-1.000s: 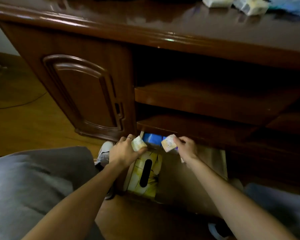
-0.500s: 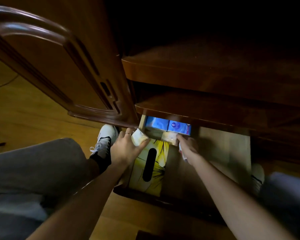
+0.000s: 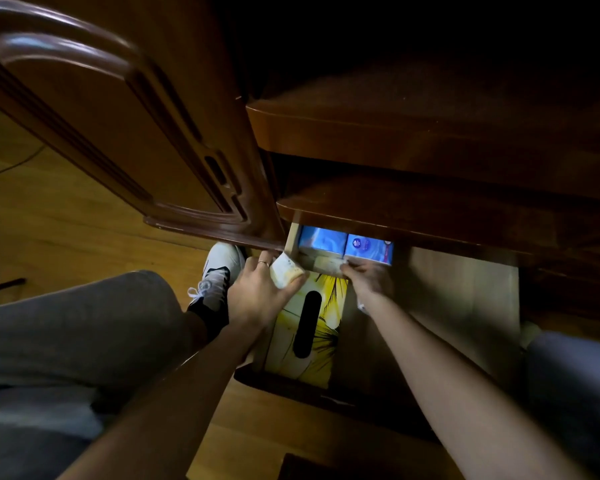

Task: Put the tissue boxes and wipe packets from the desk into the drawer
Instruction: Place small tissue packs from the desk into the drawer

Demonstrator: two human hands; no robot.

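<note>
The left hand [image 3: 257,299] pinches a small soft cream packet [image 3: 285,273] at the edge of the pale wooden drawer [image 3: 465,296]. The right hand [image 3: 369,280] presses a second cream packet [image 3: 326,265] down inside, between a glossy yellow tissue box [image 3: 326,351] with an oval slot and two shiny blue packs [image 3: 347,244] at the back.

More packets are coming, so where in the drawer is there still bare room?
The right part of the drawer floor is bare, between the yellow tissue box and the right wall. The back left is crowded: two blue packs, and both hands holding small packets there.
</note>
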